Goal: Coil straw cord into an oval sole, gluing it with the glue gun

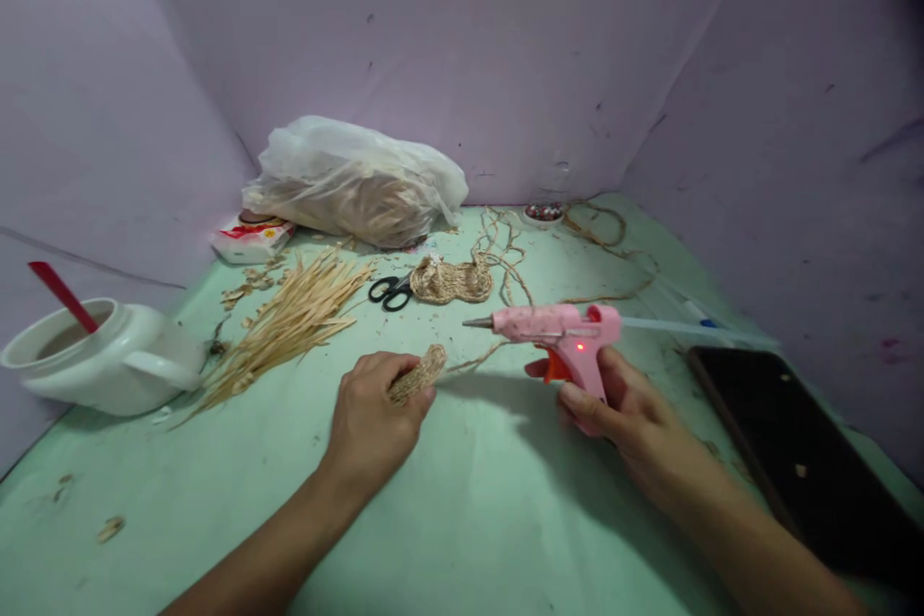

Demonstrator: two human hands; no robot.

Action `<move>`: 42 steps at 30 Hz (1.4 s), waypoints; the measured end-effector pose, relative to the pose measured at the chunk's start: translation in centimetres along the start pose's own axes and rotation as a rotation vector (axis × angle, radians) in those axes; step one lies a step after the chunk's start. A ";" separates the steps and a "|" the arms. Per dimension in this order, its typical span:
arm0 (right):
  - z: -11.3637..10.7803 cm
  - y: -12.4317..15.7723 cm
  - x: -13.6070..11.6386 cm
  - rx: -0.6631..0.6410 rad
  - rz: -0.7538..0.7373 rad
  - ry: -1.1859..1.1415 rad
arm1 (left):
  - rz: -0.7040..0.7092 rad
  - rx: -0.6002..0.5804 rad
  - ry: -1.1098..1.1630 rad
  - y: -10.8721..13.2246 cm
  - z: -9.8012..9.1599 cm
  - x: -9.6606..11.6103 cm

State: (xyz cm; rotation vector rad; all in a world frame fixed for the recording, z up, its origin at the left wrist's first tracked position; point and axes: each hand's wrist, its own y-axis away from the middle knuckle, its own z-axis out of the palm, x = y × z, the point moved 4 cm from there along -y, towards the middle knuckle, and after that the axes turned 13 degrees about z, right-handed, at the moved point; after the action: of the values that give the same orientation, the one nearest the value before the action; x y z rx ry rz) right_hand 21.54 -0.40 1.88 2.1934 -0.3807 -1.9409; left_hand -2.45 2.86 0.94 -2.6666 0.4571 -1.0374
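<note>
My left hand (379, 409) pinches a small braided straw piece (423, 375), with a strand of twine (476, 361) running from it to the right. A pink glue gun (555, 325) is held by its handle in my right hand (613, 399); its metal nozzle points left, a red light glows on its side, and a clear glue stick (671, 324) extends from its back. The nozzle is apart from the braided piece. Beyond the hands lies a larger braided straw piece (458, 282), beside black-handled scissors (391, 293).
A bundle of straw strips (295, 313) and a white pot (137, 356) with a red stick are on the left. Farther back are a plastic bag (361, 178), a small box (252, 239) and a dish of beads (543, 215). A black phone (801, 462) lies at the right.
</note>
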 end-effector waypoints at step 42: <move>1.1 1.0 2.4 0.060 -0.147 0.178 | 0.095 0.026 0.113 0.0 0.1 0.7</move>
State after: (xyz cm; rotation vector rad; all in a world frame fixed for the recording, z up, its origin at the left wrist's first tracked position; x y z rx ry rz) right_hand 20.68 -2.10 -0.19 2.4738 -0.2593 -1.8044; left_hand -1.91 2.64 1.35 -2.5464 0.5822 -1.1607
